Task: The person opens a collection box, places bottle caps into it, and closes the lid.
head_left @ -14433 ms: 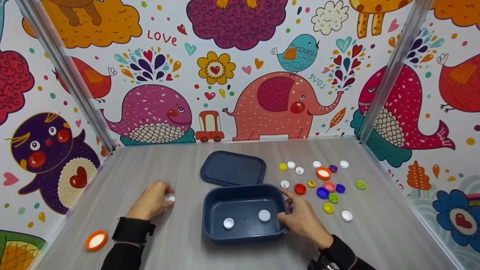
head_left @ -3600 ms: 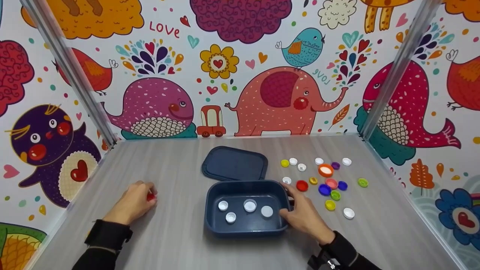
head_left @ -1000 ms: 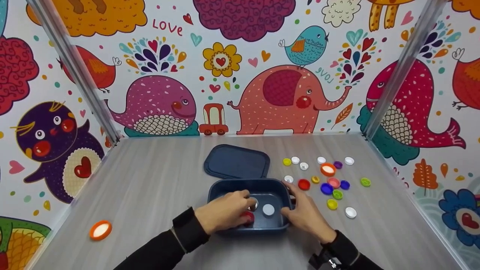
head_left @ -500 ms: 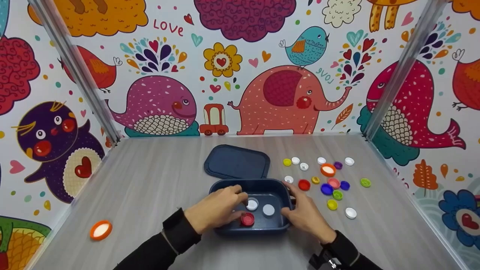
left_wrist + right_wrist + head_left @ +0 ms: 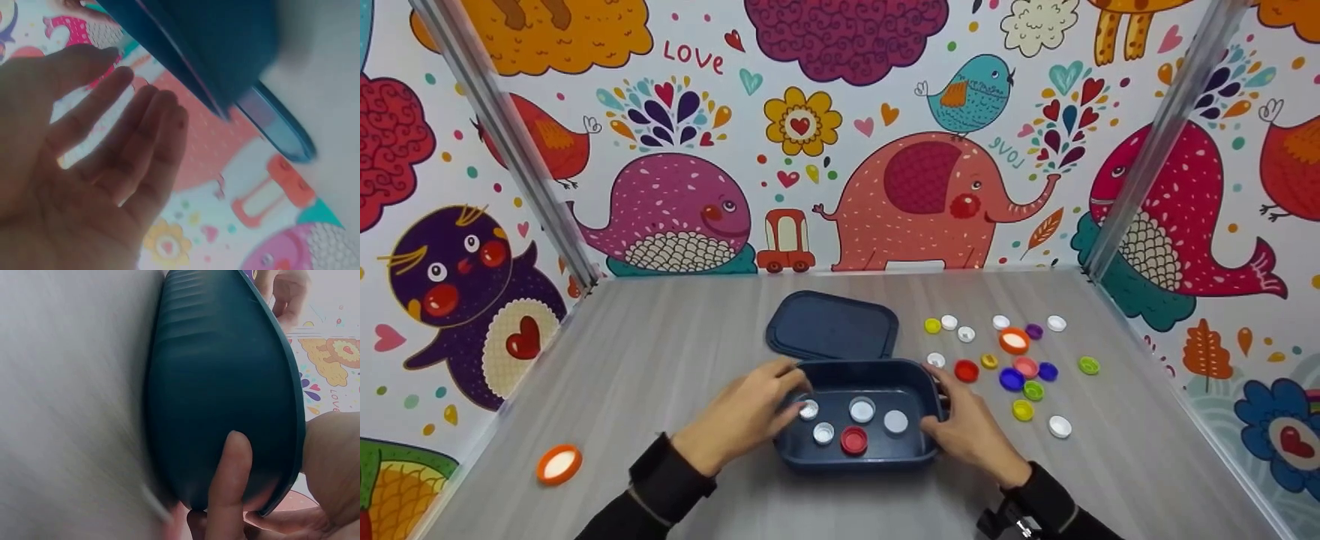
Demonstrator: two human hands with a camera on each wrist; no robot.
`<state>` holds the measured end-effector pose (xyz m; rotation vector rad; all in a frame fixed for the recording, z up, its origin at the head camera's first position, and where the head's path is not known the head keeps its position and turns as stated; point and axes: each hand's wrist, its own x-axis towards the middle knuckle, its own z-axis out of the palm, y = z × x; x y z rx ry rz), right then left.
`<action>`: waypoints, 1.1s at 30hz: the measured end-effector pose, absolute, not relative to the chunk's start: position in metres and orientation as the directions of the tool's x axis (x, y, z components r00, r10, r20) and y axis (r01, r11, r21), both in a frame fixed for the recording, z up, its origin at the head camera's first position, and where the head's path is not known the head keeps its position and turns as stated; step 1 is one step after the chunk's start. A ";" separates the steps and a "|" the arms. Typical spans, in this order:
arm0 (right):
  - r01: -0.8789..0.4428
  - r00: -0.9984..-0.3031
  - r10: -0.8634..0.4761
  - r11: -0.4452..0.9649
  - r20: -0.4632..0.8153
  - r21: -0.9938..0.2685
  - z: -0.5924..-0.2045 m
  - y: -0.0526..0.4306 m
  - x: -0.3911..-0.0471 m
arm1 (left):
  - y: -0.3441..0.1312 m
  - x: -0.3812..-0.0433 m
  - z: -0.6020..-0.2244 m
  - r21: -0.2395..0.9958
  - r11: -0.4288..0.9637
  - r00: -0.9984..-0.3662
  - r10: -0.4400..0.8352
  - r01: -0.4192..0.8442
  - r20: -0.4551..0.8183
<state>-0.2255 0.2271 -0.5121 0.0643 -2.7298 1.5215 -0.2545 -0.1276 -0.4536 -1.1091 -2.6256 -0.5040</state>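
Note:
A dark blue plastic box [image 5: 856,459] stands without its lid in the middle of the table. Inside it, a red bottle cap [image 5: 854,441] lies near several white caps, among them a white cap [image 5: 862,409]. Over the box's left rim is my left hand [image 5: 754,412], its fingers loosely bent and holding nothing; the left wrist view shows the bare palm and spread fingers [image 5: 160,152]. My right hand [image 5: 975,427] grips the box's right end. In the right wrist view, one finger [image 5: 232,461] presses against the outer wall.
Behind the box lies its dark blue lid [image 5: 832,325]. Several coloured caps are scattered to the right, including a red cap [image 5: 967,370] and a blue cap [image 5: 1012,379]. An orange-rimmed cap [image 5: 559,465] lies far left. Patterned walls [image 5: 802,45] enclose the table.
Two more white caps entered the box. My left hand brought the red cap from the left, let it go inside, then drew back leftward. My right hand kept its grip on the box.

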 end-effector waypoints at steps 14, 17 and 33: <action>-0.087 -0.996 -0.036 0.531 0.080 -0.843 -0.513 0.227 -0.226 | -0.213 -0.249 -0.462 0.249 0.863 -0.887 0.375 0.440 0.268; -0.083 -0.996 -0.036 0.528 0.076 -0.845 -0.513 0.227 -0.226 | -0.233 -0.247 -0.466 0.274 0.894 -0.933 0.319 0.355 0.169; -0.054 -0.999 -0.031 0.552 0.044 -0.832 -0.514 0.226 -0.226 | -0.358 -0.244 -0.489 0.263 0.965 -0.997 0.020 -0.002 -0.081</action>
